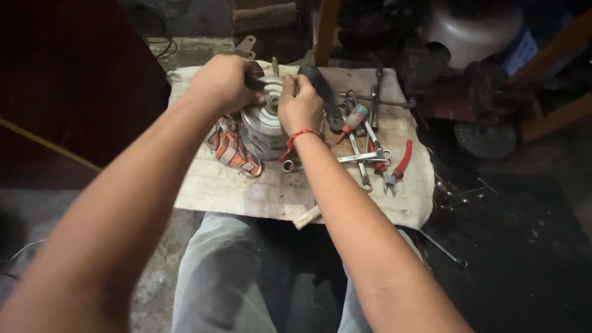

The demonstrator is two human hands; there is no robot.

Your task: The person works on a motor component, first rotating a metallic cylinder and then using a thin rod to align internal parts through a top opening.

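The left hand (221, 81) is reaching in from the lower left, fist curled round a dark tool handle (253, 75) at the far edge of the worn board (246, 191). Beside it, the right hand (300, 106) is bending at the wrist, fingers pinching something on the hub of the round metal motor (262, 126); what they are gripping is hidden. Wrenches (361, 154) and red-handled pliers (398, 166) are lying toward the right edge.

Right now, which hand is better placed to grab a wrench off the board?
Right hand, probably. The wrenches lie just right of it, beside the motor; the left hand sits on the motor's far side, gripping a dark handle.
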